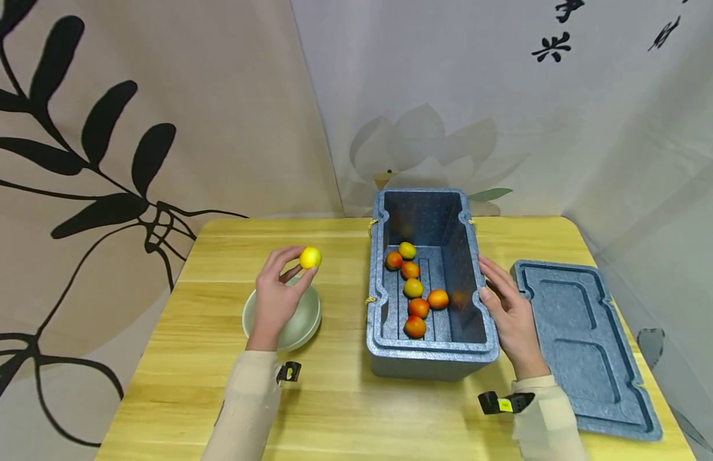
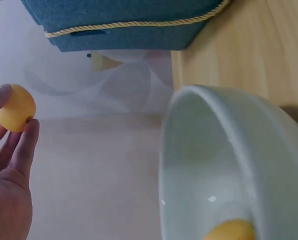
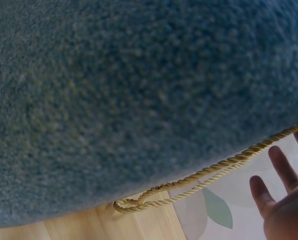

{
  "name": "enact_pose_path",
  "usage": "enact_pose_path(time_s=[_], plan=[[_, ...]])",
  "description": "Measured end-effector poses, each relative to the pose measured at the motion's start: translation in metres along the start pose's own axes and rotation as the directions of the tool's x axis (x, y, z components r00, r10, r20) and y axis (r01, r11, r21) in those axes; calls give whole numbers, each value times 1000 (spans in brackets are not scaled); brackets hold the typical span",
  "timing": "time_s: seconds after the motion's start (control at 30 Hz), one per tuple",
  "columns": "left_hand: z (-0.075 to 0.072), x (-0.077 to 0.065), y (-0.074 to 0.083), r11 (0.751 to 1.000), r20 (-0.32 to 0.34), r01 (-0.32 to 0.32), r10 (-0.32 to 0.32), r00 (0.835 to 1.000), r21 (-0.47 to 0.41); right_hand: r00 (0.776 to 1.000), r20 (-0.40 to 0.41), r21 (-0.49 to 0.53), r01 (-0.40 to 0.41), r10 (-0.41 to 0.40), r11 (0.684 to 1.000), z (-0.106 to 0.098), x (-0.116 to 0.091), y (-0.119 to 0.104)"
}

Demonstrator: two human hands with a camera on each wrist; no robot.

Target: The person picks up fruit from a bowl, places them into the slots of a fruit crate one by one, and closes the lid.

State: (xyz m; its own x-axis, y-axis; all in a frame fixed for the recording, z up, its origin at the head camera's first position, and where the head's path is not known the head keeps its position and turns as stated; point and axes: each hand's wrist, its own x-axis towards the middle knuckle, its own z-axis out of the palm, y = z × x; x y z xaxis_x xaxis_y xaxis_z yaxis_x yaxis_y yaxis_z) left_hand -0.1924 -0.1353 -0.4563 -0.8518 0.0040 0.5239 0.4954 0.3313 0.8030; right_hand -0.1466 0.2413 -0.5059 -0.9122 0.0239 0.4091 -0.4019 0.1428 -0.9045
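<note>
My left hand [image 1: 275, 301] pinches a small round yellow fruit [image 1: 311, 257] between thumb and fingertips, above the far side of a pale green bowl [image 1: 311, 318]. In the left wrist view the fruit [image 2: 19, 109] shows a dark spot, and another yellow fruit [image 2: 231, 231] lies inside the bowl [image 2: 239, 135]. To the right stands a blue-grey foam box [image 1: 428, 367] without its lid, holding several red-orange and yellow fruits [image 1: 415, 327]. My right hand [image 1: 508, 314] rests at the box's right rim, fingers fairly straight, beside the gold cord [image 3: 204, 176] in the right wrist view.
The matching foam lid [image 1: 589, 346] lies on the wooden table [image 1: 333, 410] right of the box, close by my right forearm. Behind the table hangs a printed curtain [image 1: 229, 115] with dark leaves. Gold cord loops [image 1: 371, 299] stick out at the box's left side.
</note>
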Motion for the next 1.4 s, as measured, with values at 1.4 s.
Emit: enact_pose_path(time_s=[1.4], plan=[[59,96,21,989,139,-127,137,981,-79,1000,4,-33,-30,30,999,6,3,-31]])
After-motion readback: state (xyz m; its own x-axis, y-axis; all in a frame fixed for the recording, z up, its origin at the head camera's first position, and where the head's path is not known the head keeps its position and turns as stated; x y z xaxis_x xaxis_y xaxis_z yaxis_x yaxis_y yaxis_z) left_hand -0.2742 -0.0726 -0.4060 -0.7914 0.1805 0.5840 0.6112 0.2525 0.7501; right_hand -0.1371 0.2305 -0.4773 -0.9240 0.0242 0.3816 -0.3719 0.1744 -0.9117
